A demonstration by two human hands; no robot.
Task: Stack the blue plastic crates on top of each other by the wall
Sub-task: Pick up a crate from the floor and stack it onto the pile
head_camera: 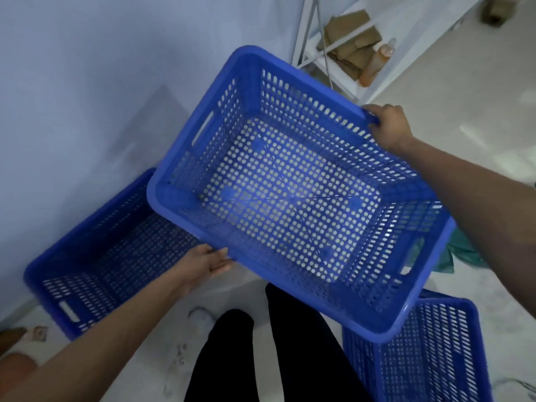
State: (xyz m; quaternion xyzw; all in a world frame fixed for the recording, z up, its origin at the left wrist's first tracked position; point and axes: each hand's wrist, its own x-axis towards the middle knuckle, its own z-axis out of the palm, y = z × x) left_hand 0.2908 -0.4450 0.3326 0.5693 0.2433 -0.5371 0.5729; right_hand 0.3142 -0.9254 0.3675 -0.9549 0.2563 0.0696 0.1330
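Note:
I hold an empty blue perforated crate (293,195) in the air, tilted, in the middle of the view. My left hand (207,264) grips its near long rim. My right hand (387,126) grips the far right corner of its rim. A second blue crate (95,256) sits on the floor against the wall at the lower left, partly under the held crate. A third blue crate (429,352) stands on the floor at the lower right, its top hidden by the held one.
The pale wall (87,82) fills the left. A white metal shelf (362,53) with brown folded material and an orange bottle stands at the top right. My dark-trousered legs (261,358) are at the bottom middle. A green cloth (461,253) lies on the floor at right.

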